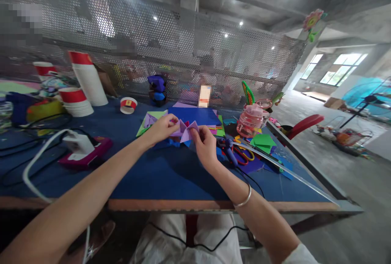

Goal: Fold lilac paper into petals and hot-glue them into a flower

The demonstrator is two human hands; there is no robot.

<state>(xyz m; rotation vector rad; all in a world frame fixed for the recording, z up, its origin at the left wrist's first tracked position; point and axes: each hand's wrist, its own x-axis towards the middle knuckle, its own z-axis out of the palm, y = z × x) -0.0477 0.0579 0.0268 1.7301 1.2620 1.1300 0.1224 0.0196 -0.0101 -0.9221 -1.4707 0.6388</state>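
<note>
A: Where is the light-purple folded paper piece with pointed flaps?

B: Up off the dark blue counter, in front of the stacked flat blue paper sheets, and held between both hands.

A: How does the left hand stand?

B: Nearly closed, thumb and fingers pinching the left end of the folded piece. The fingers hide exactly where they meet it.

A: And the right hand?

B: Also drawn into a pinch, its thumb against the right end of the piece. A plain silver metal bangle circles that wrist.

A: What lies near the right hand?

B: Just beside it, a dark blue glue gun, with a long clear rod slanting away toward the counter's near right corner. Next to that are scissors with red and yellow handles. Behind them stands a see-through pink plastic jar.

A: And on the other side?

B: A magenta power strip bearing a white plug-in adapter, well apart from the folded piece. Farther back, a tall stack of red-and-white paper cups leans, and a single short red-and-white paper cup sits to its right.
</note>
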